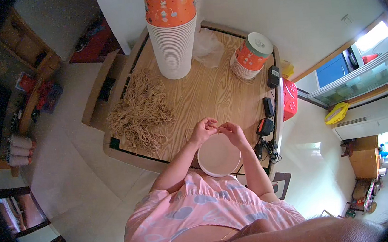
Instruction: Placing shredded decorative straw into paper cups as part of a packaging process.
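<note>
My left hand [205, 130] and my right hand [234, 134] meet above the far rim of a white paper bucket [219, 158]. The fingertips of both are pinched together on a thin tan cord [189, 131]; a bit of it curves out beside my left hand, and the rest is mostly hidden by the fingers. The bucket stands close against my body at the table's near edge, its mouth facing up. To the left of my hands lies a big tangled heap of tan cords [142, 111].
A tall stack of paper buckets [171, 49], orange on top, stands at the back. A shorter stack [249, 58] is at the far right beside a crumpled clear plastic bag [207, 48]. Black chargers [264, 127] with wires line the wooden table's [201, 95] right edge, near a red basket [290, 99].
</note>
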Motion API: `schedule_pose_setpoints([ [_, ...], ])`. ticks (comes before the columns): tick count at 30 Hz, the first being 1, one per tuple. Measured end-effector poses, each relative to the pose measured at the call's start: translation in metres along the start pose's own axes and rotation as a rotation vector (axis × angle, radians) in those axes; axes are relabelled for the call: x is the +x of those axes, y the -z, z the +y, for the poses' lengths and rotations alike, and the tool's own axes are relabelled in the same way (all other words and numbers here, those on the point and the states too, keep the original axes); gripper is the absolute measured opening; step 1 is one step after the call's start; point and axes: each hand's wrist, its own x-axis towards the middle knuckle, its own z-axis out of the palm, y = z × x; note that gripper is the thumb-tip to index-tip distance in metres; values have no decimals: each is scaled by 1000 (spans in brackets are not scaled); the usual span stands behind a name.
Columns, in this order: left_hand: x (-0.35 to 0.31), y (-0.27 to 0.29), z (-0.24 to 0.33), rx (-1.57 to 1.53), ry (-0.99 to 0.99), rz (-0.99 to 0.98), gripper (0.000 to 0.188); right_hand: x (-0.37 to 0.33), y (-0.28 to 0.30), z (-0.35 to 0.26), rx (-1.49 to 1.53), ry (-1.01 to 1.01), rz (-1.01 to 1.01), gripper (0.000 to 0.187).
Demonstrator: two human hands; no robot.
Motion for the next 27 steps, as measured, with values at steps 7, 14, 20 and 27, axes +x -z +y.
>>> schedule_pose_setpoints([
  [7, -2, -1, 4, -12, -48, 2, 31, -2, 2, -7, -58, 42, -31, 8],
  [14, -3, -1, 5, -71, 29, 25, 31, -3, -1, -12, -31, 11, 26, 8],
  [20, -3, -1, 4, 102, -64, 55, 28, -4, -1, -14, -52, -20, 28, 9],
  [27, 0, 7, -6, -107, 190, 67, 14, -5, -6, -18, -136, 71, 93, 8],
])
